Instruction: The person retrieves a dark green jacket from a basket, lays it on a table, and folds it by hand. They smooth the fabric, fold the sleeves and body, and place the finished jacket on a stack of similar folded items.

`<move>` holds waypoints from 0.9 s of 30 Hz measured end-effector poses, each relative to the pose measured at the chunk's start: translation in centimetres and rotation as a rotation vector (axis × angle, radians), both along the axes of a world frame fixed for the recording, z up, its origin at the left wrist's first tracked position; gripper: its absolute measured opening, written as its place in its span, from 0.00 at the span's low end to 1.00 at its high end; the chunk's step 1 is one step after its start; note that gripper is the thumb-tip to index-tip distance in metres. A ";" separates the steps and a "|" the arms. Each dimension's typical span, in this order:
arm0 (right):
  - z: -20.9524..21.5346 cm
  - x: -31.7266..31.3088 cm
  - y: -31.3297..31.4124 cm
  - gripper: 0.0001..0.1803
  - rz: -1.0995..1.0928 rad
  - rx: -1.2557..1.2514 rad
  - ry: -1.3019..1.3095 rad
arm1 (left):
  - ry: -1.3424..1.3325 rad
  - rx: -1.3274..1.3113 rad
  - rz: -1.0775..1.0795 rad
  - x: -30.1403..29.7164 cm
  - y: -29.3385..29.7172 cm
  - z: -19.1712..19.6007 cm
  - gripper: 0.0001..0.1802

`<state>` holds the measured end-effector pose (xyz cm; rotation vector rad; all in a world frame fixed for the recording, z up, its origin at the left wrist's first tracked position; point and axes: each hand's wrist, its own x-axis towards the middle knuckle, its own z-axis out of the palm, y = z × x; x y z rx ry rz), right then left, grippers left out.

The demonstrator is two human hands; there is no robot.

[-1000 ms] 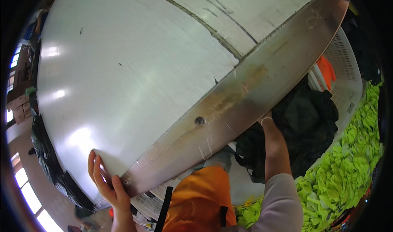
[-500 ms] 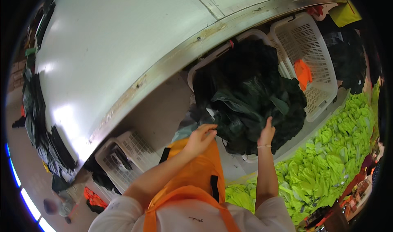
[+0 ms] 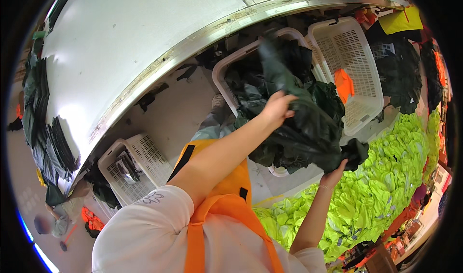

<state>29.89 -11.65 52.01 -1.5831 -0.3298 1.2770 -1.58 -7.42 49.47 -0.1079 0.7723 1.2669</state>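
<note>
A dark green piece of fabric (image 3: 308,114) is stretched between my hands above a heap of similar dark cloth. My left hand (image 3: 279,109) is closed on it near its middle, and its far end flares up, blurred by motion. At the lower right end, the fingers of my right hand (image 3: 333,174) grip a bunched part. Beneath lies the heap of dark cloth (image 3: 246,87), filling a white plastic basket (image 3: 219,75) and bulging over its near side. What the cloth is cut as cannot be made out.
Right of it stands another white basket (image 3: 371,87) with an orange cloth (image 3: 344,85) inside. Bright yellow-green garments (image 3: 371,191) are piled to the right. A large white table (image 3: 130,46) borders the far left. A smaller white basket (image 3: 156,159) and a person (image 3: 60,221) are at left.
Both hands have taken hold of a dark green fabric piece and lifted it off the heap. My left hand moved up and right; my right hand moved right and slightly nearer.
</note>
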 end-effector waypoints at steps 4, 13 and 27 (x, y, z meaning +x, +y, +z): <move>2.3 2.9 2.3 0.28 0.378 -0.136 -0.094 | 0.091 0.213 -0.070 2.5 1.2 11.2 0.06; 24.7 -12.4 6.8 0.40 1.021 0.885 -1.210 | 0.605 1.021 -0.028 -2.0 3.5 32.6 0.09; 34.0 -32.8 -0.5 0.15 1.783 1.007 1.053 | 0.931 0.187 -0.543 -19.7 -16.7 4.0 0.27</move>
